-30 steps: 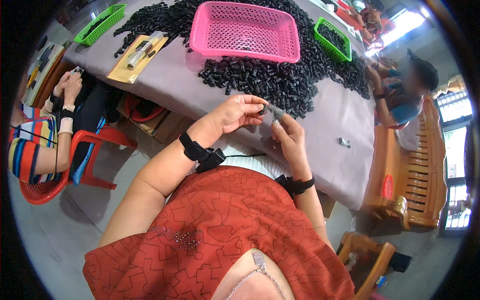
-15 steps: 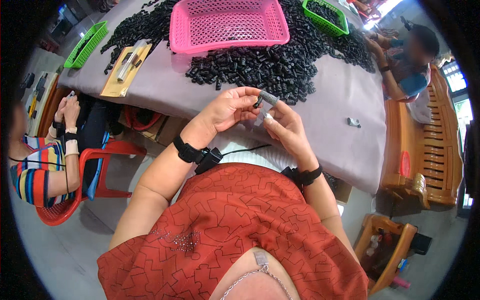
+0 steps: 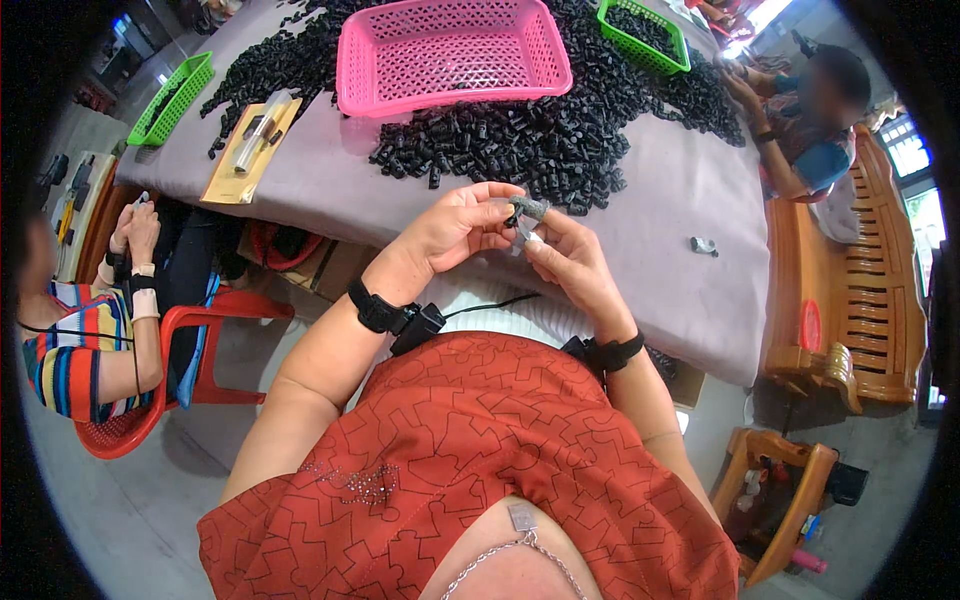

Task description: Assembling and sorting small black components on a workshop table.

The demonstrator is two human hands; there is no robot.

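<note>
My left hand (image 3: 462,228) is closed, with thumb and forefinger pinching a small black plastic piece (image 3: 514,214). Against it comes my right hand (image 3: 572,258), whose forefinger wears a grey finger sleeve (image 3: 530,208). Between that hand's thumb and fingers is a small pale, shiny flat piece (image 3: 526,234); its kind is too small to tell. Both hands meet over the near table edge. Beyond them a heap of short black cylindrical pieces (image 3: 500,150) spreads across the grey tablecloth (image 3: 670,200).
A pink plastic basket (image 3: 455,105) stands amid the heap. Green baskets (image 3: 645,50) sit at the far corners. A yellow card with a clear tube (image 3: 245,150) lies left; a small wrapped item (image 3: 704,246) lies right. One person sits left on a red chair (image 3: 200,340), another right.
The right forefinger, in its grey sleeve, has bent further over the black piece. Both hands stay together in nearly the same place; the whole view has shifted slightly.
</note>
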